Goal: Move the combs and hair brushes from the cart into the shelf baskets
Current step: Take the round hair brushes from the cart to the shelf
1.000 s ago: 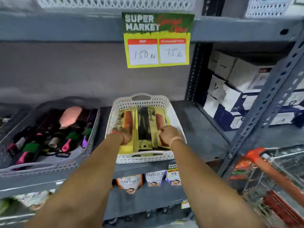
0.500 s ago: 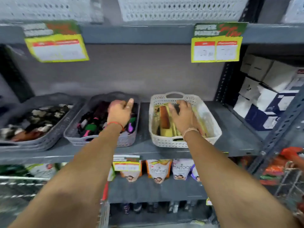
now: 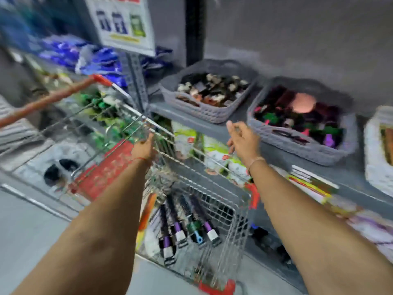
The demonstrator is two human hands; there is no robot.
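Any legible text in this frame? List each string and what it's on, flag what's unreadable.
None can be read; the frame is motion-blurred.
Hanging sign on the shelf upright: product pictures and a yellow line, lettering too blurred.
Packets under the shelf behind the cart: print smeared, unreadable.
Shelf-edge tags below the grey basket: too blurred.
Hair brushes in the cart: no lettering visible.

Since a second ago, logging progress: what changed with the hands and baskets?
Both hands left the white basket. The left hand now reaches the cart rim above the brushes; the right hand hangs open and empty. The grey brush basket stayed on the shelf.
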